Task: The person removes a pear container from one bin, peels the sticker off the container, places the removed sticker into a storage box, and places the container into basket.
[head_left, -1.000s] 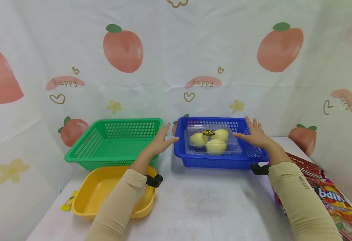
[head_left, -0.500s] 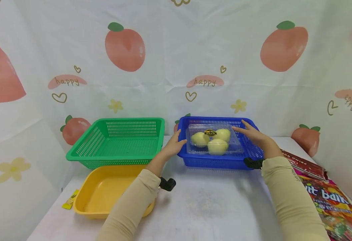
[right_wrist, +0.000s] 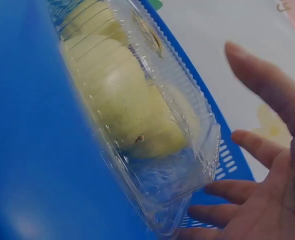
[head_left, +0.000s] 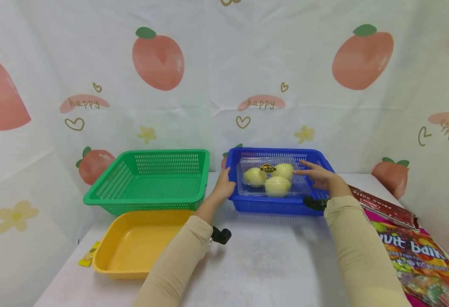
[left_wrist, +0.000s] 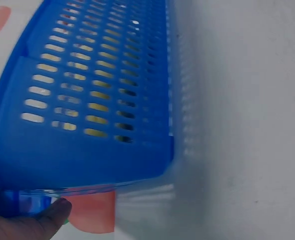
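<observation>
A blue plastic basket (head_left: 278, 207) holds a clear lidded plastic box (head_left: 302, 189) with three round, pale yellow fruits (head_left: 277, 186) inside. My left hand (head_left: 222, 187) grips the basket's left rim; its thumb (left_wrist: 60, 209) shows by the corner in the left wrist view, most other fingers hidden. My right hand (head_left: 322, 175) reaches over the basket's right part, fingers spread and thumb raised. In the right wrist view its fingertips (right_wrist: 210, 187) come right up to the end of the clear box (right_wrist: 162, 187).
Left of the blue basket stands a green basket (head_left: 143, 202), with a yellow tub (head_left: 132, 256) in front of it. A small yellow packet (head_left: 89, 254) lies beside the tub. Candy bags (head_left: 420, 256) and a dark red packet (head_left: 381, 206) lie at right. A printed cloth (head_left: 209, 64) hangs behind.
My left hand has moved right, from beside the green basket to the blue basket's left rim. My right hand has moved left and lower, toward the clear box.
</observation>
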`<state>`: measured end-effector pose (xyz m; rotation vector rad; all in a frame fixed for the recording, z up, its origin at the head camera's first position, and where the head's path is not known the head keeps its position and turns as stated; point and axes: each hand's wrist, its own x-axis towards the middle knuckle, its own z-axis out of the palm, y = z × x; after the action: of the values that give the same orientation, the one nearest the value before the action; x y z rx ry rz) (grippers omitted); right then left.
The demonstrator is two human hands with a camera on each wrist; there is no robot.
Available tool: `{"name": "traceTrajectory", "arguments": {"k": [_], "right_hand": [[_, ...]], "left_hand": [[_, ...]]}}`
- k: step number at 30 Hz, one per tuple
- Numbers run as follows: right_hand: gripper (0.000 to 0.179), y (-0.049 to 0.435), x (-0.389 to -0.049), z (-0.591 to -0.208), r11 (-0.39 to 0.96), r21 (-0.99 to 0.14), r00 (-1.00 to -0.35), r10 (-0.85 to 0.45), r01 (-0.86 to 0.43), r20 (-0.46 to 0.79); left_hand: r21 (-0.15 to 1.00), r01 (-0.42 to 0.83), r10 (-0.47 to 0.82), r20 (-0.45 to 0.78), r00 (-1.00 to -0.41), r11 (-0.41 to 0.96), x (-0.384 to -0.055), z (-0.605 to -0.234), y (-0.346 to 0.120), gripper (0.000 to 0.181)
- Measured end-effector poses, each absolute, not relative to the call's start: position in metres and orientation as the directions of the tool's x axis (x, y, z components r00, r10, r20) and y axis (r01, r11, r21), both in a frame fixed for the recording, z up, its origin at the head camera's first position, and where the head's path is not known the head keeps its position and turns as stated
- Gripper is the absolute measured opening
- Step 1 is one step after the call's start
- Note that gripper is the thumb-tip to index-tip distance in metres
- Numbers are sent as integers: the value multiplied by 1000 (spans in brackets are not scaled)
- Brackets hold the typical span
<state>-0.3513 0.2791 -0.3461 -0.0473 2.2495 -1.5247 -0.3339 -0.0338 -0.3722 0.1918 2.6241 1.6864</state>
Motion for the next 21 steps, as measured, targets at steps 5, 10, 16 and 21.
{"name": "traceTrajectory", "arguments": {"k": [5, 10, 16, 21], "right_hand": [[87, 281, -355, -355, 355, -896, -887, -273, 267, -372], [90, 285, -352, -362, 366, -888, -874, -287, 279, -393], [89, 284, -351, -366, 348, -902, -855, -352, 258, -380], [88, 280, -351, -368, 291, -911, -815, -424, 290, -395]], "left_hand": [[891, 103, 107, 62, -992, 442, -336, -380, -32, 67], [885, 116, 128, 65, -990, 450, -335, -380, -31, 68], [858, 144, 123, 94, -988, 494, -335, -378, -32, 67], [855, 143, 121, 94, -988, 499, -334, -379, -32, 66]]}}
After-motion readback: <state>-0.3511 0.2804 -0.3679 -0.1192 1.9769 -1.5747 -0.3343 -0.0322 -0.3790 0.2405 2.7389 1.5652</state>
